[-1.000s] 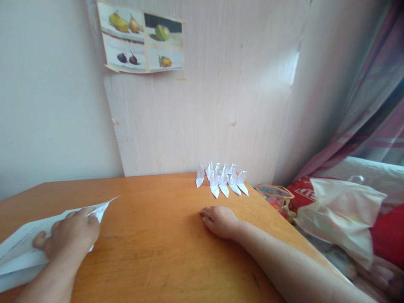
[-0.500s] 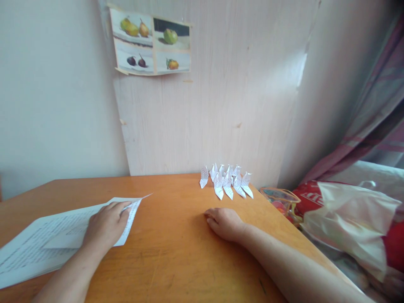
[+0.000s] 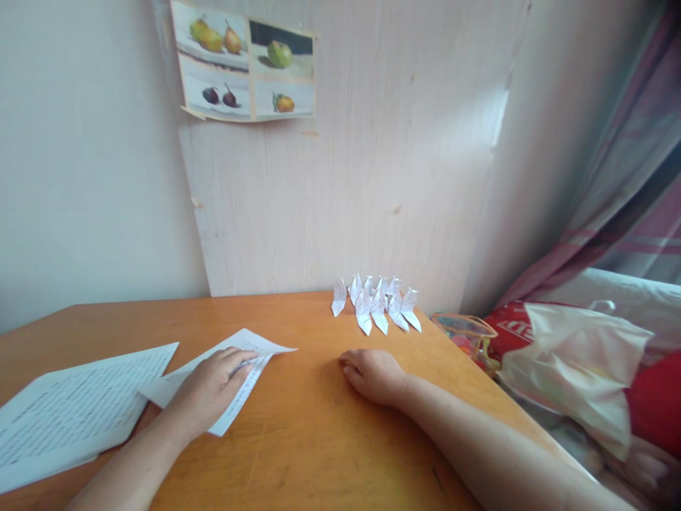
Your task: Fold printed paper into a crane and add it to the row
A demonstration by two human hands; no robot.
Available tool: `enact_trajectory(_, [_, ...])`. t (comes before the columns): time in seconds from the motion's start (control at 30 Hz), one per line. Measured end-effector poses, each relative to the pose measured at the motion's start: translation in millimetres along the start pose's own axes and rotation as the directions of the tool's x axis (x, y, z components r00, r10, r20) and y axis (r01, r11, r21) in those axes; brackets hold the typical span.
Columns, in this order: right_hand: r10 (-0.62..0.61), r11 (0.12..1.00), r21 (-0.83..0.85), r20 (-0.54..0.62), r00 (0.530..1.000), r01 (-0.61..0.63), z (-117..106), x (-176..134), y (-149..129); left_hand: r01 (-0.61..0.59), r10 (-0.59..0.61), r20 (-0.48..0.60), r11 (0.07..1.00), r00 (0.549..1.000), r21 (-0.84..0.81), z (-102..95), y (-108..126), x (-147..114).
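Observation:
My left hand (image 3: 213, 390) is closed on a printed sheet of paper (image 3: 242, 397), with the thumb and fingers pinching a crease in it. The sheet's far right corner lifts into a point. To its left lies a stack of printed sheets (image 3: 79, 404) on the wooden table (image 3: 298, 454). My right hand (image 3: 372, 375) rests on the tabletop with its fingers curled under; whether anything is inside them is hidden. Beyond it, several folded paper figures (image 3: 379, 309) stand grouped near the table's back edge.
A board (image 3: 319, 213) stands behind the table, with a taped sheet of fruit pictures (image 3: 245, 64) on it. Past the right edge are an orange-rimmed clear bag (image 3: 462, 326), a pale plastic bag (image 3: 574, 376), red packaging and a pink-grey curtain (image 3: 596, 213).
My left hand has carried the sheet right, off the stack and over the bare tabletop. My right hand stays in place. The whole view has shifted slightly.

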State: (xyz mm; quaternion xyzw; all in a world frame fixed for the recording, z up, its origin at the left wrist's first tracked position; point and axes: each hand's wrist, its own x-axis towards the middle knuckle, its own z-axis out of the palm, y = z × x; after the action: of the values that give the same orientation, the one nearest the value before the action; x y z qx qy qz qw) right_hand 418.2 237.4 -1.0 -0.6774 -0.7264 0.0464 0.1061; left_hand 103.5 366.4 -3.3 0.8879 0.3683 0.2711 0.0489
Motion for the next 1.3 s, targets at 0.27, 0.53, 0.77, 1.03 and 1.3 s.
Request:
enact_trajectory(0.27, [0.016, 1.000, 0.009, 0.010, 1.000, -0.016, -3.2, -0.3, -2.4, 0.000, 0.012, 0.140, 0.996, 0.990, -0.089, 2.7, 27.1, -3.1])
enact_trajectory(0.53, [-0.017, 1.000, 0.005, -0.012, 1.000, 0.017, 0.0, -0.2, 0.7, 0.084, -0.085, 0.127, 0.996, 0.988, 0.014, 3.7, 7.1, -3.8])
enact_trajectory(0.77, [0.008, 1.000, 0.020, 0.007, 1.000, -0.009, -1.8, 0.3, -1.4, 0.103, -0.127, 0.165, 0.984, 0.978, 0.144, 3.3, -13.5, -6.1])
enact_trajectory(1.03, [0.033, 0.999, 0.015, 0.017, 0.999, -0.034, -3.2, 0.2, -2.0, 0.053, -0.062, 0.197, 0.997, 0.978, 0.054, 6.2, -5.7, -6.3])
enact_trajectory(1.3, [0.022, 1.000, 0.021, 0.010, 1.000, -0.023, -1.8, 1.1, -0.1, 0.030, -0.014, 0.220, 0.997, 0.975, -0.066, 7.7, -1.4, -8.3])
